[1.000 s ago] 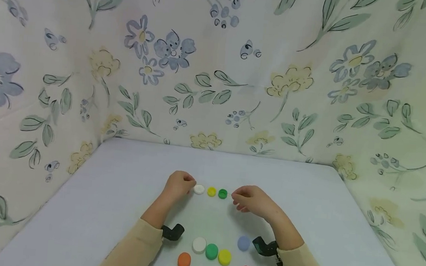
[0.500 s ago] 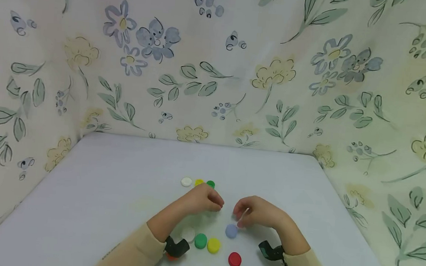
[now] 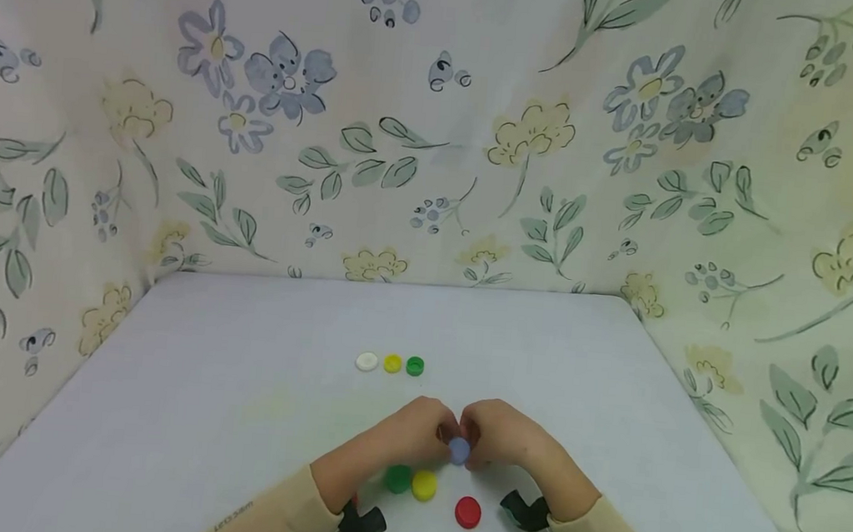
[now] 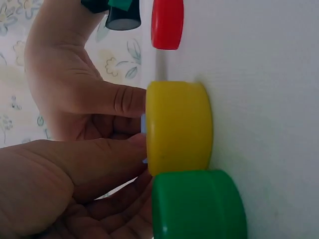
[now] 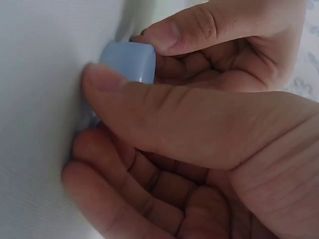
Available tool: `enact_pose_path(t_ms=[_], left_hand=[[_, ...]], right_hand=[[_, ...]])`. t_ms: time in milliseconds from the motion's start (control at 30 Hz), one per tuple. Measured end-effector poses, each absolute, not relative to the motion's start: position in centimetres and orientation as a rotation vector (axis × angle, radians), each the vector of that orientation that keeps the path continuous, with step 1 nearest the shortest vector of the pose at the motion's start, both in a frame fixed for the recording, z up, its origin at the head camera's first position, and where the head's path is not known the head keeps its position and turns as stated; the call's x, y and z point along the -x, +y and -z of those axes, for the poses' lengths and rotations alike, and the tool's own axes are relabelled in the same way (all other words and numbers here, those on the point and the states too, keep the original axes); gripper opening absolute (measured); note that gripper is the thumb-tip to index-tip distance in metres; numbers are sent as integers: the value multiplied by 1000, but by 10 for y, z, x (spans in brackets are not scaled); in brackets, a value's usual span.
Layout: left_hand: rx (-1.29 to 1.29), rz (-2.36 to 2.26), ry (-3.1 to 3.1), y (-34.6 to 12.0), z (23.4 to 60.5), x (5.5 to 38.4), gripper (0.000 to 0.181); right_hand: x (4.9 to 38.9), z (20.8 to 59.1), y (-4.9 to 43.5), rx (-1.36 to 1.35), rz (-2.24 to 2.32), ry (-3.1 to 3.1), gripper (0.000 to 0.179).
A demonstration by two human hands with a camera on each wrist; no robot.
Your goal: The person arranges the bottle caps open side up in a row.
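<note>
A light-blue bottle cap (image 3: 459, 451) is between my two hands, low over the white table. My left hand (image 3: 417, 434) pinches it from the left with curled fingers. From the other side my right hand (image 3: 501, 435) grips it, its thumb (image 5: 144, 112) lying across the cap in the right wrist view. The fingertips behind the cap are partly hidden. A yellow cap (image 3: 424, 485) and a green cap (image 3: 398, 479) stand side by side near my left wrist. In the left wrist view these two block part of the hands.
Farther back stand a white cap (image 3: 367, 361), a small yellow cap (image 3: 392, 363) and a small green cap (image 3: 414, 366) in a row. A red cap (image 3: 468, 512) lies nearer, between my forearms. Floral cloth (image 3: 400, 214) surrounds the white table (image 3: 234, 418).
Both hands have come from beside the back row toward me and together at the blue cap, which they now hold. My left forearm now covers the near white cap and nearly all the orange one.
</note>
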State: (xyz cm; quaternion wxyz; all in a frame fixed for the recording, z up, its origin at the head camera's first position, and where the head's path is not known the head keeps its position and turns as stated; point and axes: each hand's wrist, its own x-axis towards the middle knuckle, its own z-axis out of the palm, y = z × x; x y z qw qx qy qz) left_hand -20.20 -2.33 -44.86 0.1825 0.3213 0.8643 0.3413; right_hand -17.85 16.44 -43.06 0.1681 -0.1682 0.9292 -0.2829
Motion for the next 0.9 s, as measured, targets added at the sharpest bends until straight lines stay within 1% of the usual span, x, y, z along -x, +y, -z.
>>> enact_pose_path(t_ms=[167, 367, 500, 633, 767, 900], left_hand=[[-911, -1009, 2432, -26, 449, 204, 14], [-766, -1152, 2400, -34, 446, 217, 12], [-643, -1280, 2360, -39, 444, 224, 11], [-539, -1406, 2311, -41, 443, 228, 14], [-478, -1531, 2265, -42, 445, 230, 18], [-413, -1654, 2225, -41, 449, 230, 18]], right_hand=[[181, 430, 168, 503, 850, 2637, 24], [189, 433, 174, 533, 923, 2635, 13], [193, 433, 175, 471, 1025, 2617, 15], [195, 434, 175, 411, 1156, 2625, 18], [194, 433, 174, 416, 1271, 2651, 21], [196, 432, 173, 423, 1326, 2693, 25]])
